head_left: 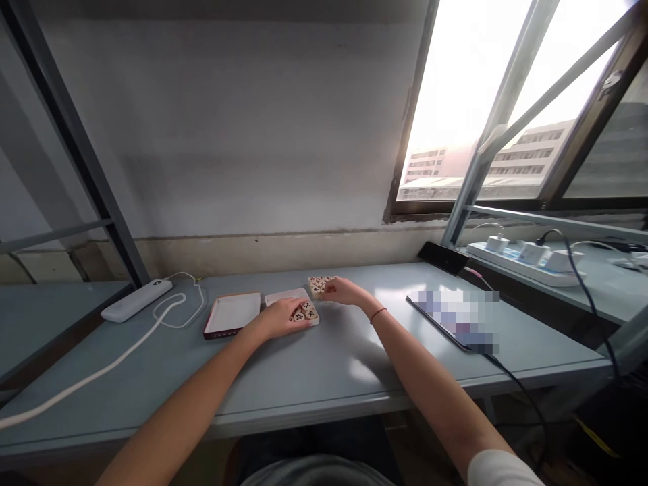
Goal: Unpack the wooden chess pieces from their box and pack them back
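Left forearm (202, 388) bare, entering from about 8 o'clock, angled toward 2. Left hand (280, 318) low, back upward, fingers curved toward 3 o'clock, thumb parted on nearer side. Right forearm (430, 374) bare, entering from between 4 and 5 o'clock, angled toward 11. Right hand (345, 291) farther forward, wrist bent, fingers curled toward 9 o'clock. Hands near, apart.
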`<state>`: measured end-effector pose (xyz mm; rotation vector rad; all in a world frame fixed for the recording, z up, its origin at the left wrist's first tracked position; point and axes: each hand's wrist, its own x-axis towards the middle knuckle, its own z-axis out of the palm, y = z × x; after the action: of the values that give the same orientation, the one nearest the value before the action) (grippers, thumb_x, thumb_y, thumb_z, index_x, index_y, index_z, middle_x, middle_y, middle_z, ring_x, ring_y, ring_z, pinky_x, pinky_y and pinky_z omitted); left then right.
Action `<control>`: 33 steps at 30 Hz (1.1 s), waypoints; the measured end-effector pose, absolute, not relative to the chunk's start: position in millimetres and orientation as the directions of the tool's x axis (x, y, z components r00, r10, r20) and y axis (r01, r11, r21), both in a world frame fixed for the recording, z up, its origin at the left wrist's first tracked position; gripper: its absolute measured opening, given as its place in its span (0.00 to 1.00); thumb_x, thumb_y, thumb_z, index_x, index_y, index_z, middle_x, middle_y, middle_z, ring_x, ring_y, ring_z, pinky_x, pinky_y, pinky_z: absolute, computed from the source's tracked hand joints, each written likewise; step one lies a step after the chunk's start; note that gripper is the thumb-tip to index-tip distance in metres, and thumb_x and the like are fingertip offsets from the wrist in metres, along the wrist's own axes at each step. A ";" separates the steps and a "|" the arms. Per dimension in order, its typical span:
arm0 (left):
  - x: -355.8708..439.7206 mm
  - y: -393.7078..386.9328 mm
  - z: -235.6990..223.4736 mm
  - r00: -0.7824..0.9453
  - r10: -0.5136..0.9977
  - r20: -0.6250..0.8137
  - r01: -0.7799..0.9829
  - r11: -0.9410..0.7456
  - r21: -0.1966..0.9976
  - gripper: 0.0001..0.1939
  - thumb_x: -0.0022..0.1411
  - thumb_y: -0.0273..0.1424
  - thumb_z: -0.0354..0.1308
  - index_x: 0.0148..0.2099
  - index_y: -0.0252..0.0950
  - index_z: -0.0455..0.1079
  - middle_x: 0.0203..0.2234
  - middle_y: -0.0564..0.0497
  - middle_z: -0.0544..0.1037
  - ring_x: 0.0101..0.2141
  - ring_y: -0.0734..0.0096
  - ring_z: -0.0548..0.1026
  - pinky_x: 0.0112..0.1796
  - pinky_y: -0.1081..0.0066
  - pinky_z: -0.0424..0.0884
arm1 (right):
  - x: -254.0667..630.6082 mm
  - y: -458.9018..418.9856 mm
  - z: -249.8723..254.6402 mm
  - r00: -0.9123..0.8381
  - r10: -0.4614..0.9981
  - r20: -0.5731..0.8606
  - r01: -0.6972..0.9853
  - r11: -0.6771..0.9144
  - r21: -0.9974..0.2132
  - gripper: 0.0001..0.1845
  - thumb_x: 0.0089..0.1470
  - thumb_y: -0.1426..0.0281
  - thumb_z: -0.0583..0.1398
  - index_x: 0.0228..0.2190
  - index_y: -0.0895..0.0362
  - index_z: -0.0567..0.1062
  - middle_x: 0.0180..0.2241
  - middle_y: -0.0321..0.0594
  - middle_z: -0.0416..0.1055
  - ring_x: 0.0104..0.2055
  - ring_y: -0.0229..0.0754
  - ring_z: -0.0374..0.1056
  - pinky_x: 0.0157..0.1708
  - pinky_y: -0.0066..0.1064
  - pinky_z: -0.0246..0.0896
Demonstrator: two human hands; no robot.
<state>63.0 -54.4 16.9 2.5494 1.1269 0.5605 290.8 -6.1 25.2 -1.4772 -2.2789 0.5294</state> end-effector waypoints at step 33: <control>58.4 -42.2 23.8 0.356 0.891 0.281 0.567 -0.445 0.694 0.18 0.61 0.44 0.46 0.40 0.36 0.67 0.33 0.51 0.75 0.31 0.71 0.71 0.33 0.74 0.65 | 257.9 -28.7 39.0 -0.604 0.786 0.133 0.541 0.527 -0.656 0.14 0.47 0.62 0.57 0.30 0.60 0.76 0.20 0.32 0.61 0.22 0.32 0.51 0.22 0.24 0.45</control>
<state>58.4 -42.2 23.8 2.1384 1.2648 0.8880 257.9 -28.7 39.0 -1.0871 -2.3544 0.8023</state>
